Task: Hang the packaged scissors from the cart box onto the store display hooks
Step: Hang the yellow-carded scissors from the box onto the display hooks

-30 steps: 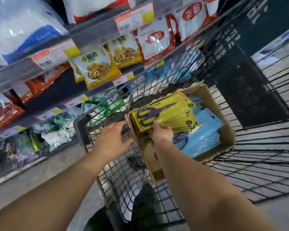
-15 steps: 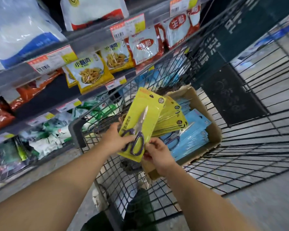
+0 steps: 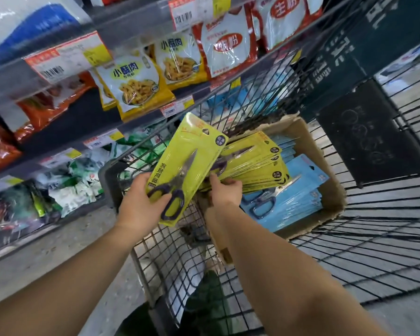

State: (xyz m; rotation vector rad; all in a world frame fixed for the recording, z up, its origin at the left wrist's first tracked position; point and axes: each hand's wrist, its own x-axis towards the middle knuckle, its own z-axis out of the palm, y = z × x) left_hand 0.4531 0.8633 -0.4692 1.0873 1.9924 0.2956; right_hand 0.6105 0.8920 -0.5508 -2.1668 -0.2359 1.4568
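Left hand (image 3: 141, 204) pinched one pack (image 3: 187, 168) low.
Right fingers (image 3: 224, 184) clamped on the stack (image 3: 255, 166); I judged the card light, stiff, slick.

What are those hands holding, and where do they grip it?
The left hand holds one yellow scissors pack by its lower, handle end. The right hand grips the near end of the yellow pack stack.

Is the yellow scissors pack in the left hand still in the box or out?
Out: the yellow carded scissors pack is raised above the brown cardboard box, gripped by the left hand.
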